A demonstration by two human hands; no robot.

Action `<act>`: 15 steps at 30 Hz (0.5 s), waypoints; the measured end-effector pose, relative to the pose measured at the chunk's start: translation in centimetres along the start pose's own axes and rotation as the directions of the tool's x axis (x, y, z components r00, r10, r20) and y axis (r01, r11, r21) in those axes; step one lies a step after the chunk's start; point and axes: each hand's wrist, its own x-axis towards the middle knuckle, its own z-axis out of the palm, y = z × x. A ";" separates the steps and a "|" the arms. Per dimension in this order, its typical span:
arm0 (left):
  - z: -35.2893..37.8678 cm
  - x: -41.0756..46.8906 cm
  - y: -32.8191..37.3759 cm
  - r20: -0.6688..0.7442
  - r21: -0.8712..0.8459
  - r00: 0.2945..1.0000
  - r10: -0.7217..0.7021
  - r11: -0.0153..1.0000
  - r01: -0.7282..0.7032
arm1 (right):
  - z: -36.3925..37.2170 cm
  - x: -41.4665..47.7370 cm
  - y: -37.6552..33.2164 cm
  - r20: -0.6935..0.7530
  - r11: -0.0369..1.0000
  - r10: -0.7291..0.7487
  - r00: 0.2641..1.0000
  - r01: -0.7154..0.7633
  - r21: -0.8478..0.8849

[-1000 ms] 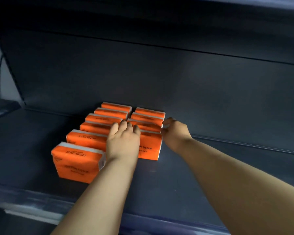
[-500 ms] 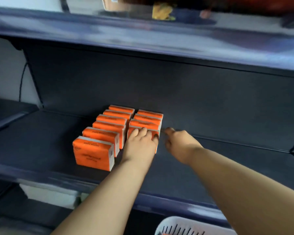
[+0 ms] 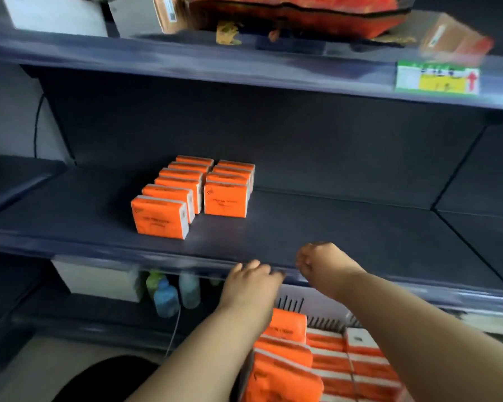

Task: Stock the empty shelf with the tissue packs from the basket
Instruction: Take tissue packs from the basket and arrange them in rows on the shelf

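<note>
so left grip and right grip both loose and empty by the near edge of the dark metal shelf; orange tissue packs sit further back.

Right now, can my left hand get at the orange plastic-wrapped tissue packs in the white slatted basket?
Probably yes. The left hand hangs empty over the white slatted plastic basket, whose top is open, and the orange wrapped tissue packs lie uncovered just beneath it.

Orange tissue packs stand upright in two rows at the shelf's ten o'clock; spare packs lie piled in the white basket at five o'clock.
</note>
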 end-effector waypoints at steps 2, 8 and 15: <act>0.2 -1.3 0.3 0.073 -0.004 0.997 0.007 1.000 -0.007 | 1.0 -2.2 0.5 -0.010 1.000 0.023 1.000 -0.022 0.021; 1.0 -4.1 1.1 0.349 -0.040 0.936 -0.046 0.997 0.064 | 4.2 -6.9 1.8 0.108 0.988 0.104 0.989 -0.116 0.106; 1.4 -5.2 2.2 0.484 -0.080 0.873 -0.060 0.991 0.112 | 7.8 -8.7 2.2 0.234 0.953 0.133 0.963 -0.189 0.235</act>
